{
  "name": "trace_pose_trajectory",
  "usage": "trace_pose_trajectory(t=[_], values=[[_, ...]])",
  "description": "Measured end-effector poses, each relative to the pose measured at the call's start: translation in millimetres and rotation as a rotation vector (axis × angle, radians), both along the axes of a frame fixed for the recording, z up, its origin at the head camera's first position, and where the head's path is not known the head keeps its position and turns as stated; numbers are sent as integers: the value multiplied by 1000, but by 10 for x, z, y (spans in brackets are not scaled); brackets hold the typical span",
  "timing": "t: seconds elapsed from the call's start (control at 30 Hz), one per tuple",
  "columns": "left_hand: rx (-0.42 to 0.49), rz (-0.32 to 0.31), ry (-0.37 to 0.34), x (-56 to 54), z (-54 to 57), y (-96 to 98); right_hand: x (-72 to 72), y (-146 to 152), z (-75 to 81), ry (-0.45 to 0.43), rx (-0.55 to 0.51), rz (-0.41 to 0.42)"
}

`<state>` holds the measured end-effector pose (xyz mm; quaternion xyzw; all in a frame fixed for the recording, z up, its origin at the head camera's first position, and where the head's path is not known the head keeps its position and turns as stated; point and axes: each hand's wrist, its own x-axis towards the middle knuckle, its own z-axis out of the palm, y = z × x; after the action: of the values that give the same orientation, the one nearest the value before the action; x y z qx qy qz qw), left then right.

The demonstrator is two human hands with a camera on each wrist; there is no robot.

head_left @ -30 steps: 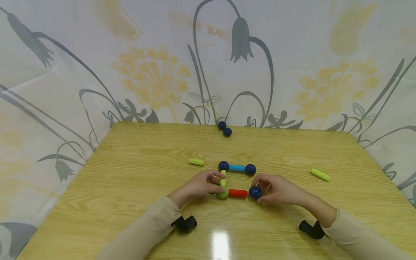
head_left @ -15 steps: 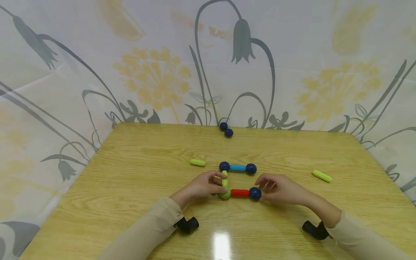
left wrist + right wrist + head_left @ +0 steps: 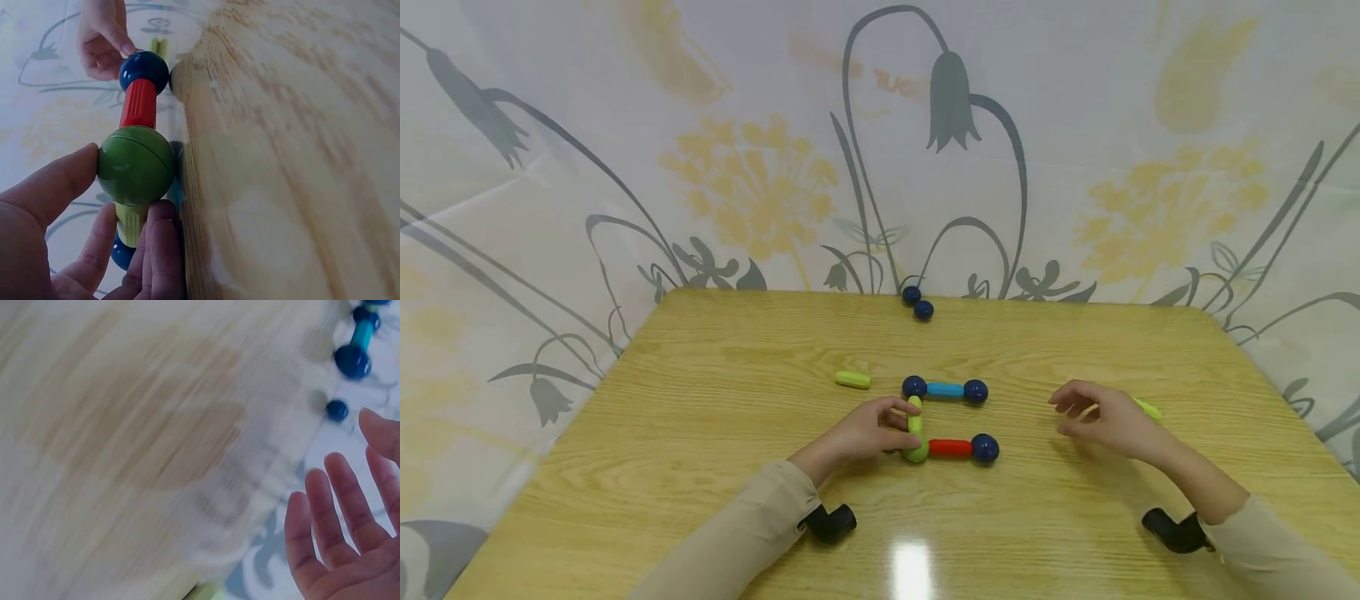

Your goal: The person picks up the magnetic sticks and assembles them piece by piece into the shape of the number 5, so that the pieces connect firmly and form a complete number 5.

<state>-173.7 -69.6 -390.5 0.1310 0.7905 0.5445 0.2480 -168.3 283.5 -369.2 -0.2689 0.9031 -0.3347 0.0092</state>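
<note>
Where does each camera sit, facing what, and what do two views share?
Head: worn on the head, facing forward and down at the table; shows the left hand, right hand and sleeves.
Left wrist: worn there, facing the green ball and red rod; left hand close up, right hand beyond.
Right wrist: worn there, facing the table, light blue rod upper right; right hand lower right.
Shared by head and left wrist: green ball, red rod.
</note>
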Motion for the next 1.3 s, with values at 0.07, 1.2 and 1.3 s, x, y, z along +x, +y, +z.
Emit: trace_pose_trajectory(t=[0.07,1.2,1.3], values=[[-2,3,-1,2,4,1,-5,96,6,29,19,-47],[67,74,-102,-135,-4,32,-130,856,-108,-71,201,-275],[71,73,-107,-139,-5,33,-142,855,-120,-60,214,-254]])
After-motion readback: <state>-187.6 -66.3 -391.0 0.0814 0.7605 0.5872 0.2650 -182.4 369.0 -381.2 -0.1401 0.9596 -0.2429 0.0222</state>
